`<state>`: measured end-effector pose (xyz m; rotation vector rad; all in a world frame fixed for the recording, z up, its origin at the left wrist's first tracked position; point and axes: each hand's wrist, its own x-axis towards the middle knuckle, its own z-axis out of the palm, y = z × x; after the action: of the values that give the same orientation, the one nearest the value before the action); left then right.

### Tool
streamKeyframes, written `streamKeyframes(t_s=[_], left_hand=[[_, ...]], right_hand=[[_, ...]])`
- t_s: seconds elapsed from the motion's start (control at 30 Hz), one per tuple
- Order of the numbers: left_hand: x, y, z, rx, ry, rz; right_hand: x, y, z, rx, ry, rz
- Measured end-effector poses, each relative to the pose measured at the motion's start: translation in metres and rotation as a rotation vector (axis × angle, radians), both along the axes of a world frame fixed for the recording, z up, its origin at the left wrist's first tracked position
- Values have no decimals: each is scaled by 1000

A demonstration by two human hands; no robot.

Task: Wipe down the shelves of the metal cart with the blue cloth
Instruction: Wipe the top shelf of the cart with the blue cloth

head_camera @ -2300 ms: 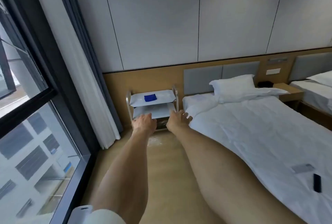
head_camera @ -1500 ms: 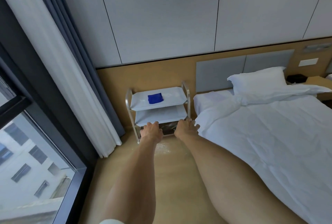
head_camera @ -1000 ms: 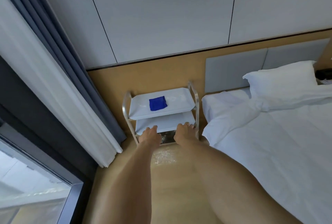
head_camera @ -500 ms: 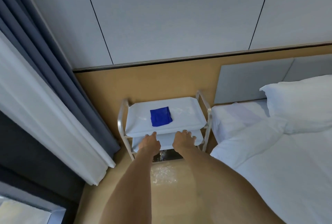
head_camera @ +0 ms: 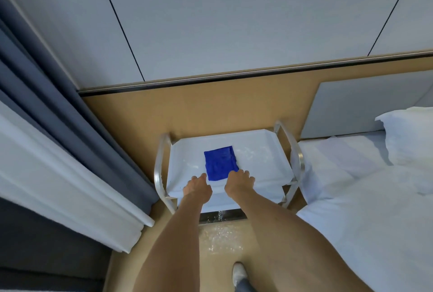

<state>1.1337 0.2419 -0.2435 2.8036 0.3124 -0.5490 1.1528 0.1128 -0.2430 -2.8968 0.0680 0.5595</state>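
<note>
both hands reach out over the front edge of the metal cart [head_camera: 297,155], holding nothing. the left hand [head_camera: 198,187] is loosely curled, fingers bent down near the top shelf's front rim; whether it touches the rim i cannot tell. the right hand [head_camera: 239,181] is half open, its fingertips right at the near right corner of the blue cloth [head_camera: 220,162]. the cloth lies flat and folded on the top shelf, its slightly longer side running front to back, just beyond and between the two hands.
</note>
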Motion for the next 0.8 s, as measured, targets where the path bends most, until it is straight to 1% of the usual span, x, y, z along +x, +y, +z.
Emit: streamKeyframes(t_s=[0.27,0.43,0.57,0.67,0.8], left_hand=[[107,30,-28,-31,94,62],[158,44,-57,-28,129,70],[190,51,-101,6,186,35],[208,56,-141,19,225,7],[229,70,-195,74,265,-61]], right_hand=[[126,29,-44,0,104,56],[179,41,-76,30,137,65],[206,45,-121,63,196,35],[224,48,-160,39,236,32],[256,59,-215,22,210,60]])
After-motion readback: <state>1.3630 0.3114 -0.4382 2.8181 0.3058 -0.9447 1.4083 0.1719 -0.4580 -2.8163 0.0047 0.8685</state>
